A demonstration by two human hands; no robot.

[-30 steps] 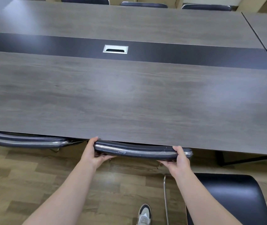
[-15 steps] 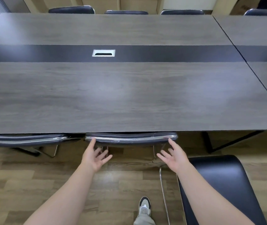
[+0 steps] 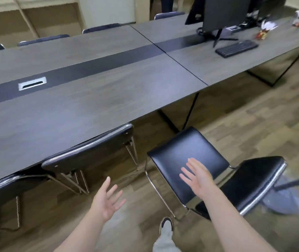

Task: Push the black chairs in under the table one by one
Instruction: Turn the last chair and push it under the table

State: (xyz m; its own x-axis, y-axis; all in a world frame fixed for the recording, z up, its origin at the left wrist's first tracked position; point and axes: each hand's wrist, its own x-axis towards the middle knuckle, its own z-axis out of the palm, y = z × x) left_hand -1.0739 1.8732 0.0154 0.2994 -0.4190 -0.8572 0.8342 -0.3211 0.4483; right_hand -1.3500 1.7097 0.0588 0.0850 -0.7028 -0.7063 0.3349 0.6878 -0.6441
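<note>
1. Under the grey wood-grain table (image 3: 94,106), tucked in now: black padded chrome-frame chair (image 3: 90,151), released since 1 second ago.
2. Both empty and spread: left hand (image 3: 107,200), right hand (image 3: 197,177) over the next black chair (image 3: 187,153), well clear of the table.
3. No readable writing.

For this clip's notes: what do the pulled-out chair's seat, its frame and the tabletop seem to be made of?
Seat: smooth black upholstery, probably vinyl or faux leather, given its soft sheen.
Frame: thin bent tube with bright reflections, likely chromed or polished steel.
Tabletop: matte grey wood-grain surface, probably laminate rather than solid wood, though the picture leaves that open; a plain dark strip runs along its middle.
</note>
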